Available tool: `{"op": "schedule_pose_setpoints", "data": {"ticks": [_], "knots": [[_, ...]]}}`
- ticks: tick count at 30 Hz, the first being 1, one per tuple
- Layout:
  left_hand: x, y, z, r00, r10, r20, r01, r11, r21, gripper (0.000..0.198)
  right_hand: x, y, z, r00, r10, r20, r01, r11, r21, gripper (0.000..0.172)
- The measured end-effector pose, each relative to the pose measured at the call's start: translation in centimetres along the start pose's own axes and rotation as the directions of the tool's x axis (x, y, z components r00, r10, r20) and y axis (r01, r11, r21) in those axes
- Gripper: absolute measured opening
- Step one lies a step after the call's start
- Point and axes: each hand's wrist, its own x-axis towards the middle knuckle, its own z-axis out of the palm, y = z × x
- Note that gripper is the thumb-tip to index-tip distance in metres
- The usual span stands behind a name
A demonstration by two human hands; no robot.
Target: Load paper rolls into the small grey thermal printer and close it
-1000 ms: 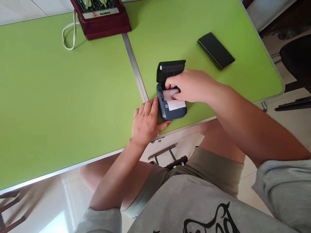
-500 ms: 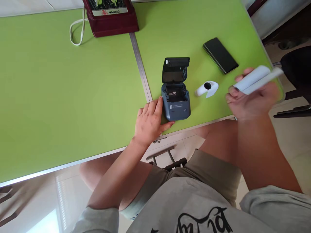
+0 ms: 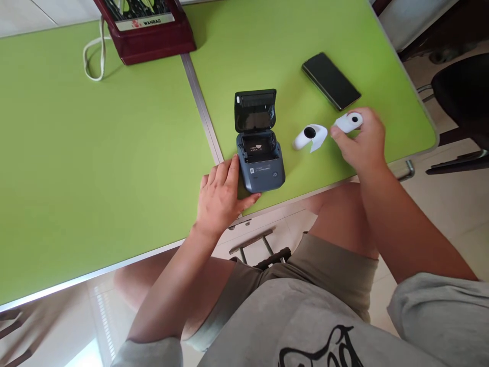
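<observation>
Printer (image 3: 264, 176) stands near the table edge (image 3: 282, 203), apart from the held roll (image 3: 345, 124).

Paper roll (image 3: 303, 140) right of printer (image 3: 263, 176)

It looks like a home or eatery: green table (image 3: 114, 153), chair (image 3: 464, 97), tiled floor (image 3: 458, 206).

the table (image 3: 114, 142) has a green top with pale metal edging; a metal strip (image 3: 201, 109) crosses it from back to front. directly on it: a blue-grey printer (image 3: 263, 173), lid raised, near the front edge, right of the strip; a white roll (image 3: 318, 133), dark core visible, beside the printer; a black phone (image 3: 331, 81) lying flat, farther back; a maroon unit (image 3: 158, 48) at the rear with a white cord (image 3: 102, 56) at its left.
</observation>
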Motion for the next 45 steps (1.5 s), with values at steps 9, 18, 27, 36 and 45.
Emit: {"op": "schedule_pose_setpoints", "data": {"ticks": [9, 18, 27, 36, 45], "knots": [[-0.1, 0.0, 0.1, 1.000, 0.008, -0.004, -0.008, 1.000, 0.010, 0.097, -3.1, -4.1, 0.0, 0.960, -0.151, -0.237, 0.139, 0.988, -0.066, 0.054], [-0.1, 0.0, 0.0, 1.000, 0.009, 0.006, -0.009, 1.000, 0.000, 0.096, -3.3, -6.0, 4.4, 0.995, -0.101, 0.028, 0.103, 0.990, -0.099, 0.043], [0.0, 0.3, -0.3, 1.000, 0.005, 0.024, -0.004, 1.000, -0.010, 0.096, -3.5, -3.8, 5.2, 0.996, -0.054, -0.065, 0.062, 0.991, 0.121, 0.051], [-0.1, 0.3, -0.4, 0.999, 0.013, 0.032, -0.013, 1.000, 0.003, 0.096, -3.5, -8.2, 3.5, 0.972, -0.207, 0.107, 0.192, 0.972, 0.138, 0.056], [-0.2, 0.2, -0.2, 0.999, 0.025, 0.025, -0.025, 1.000, 0.002, 0.095, -0.3, -14.3, 3.4, 0.817, -0.369, 0.444, 0.400, 0.916, 0.024, 0.043]]}}
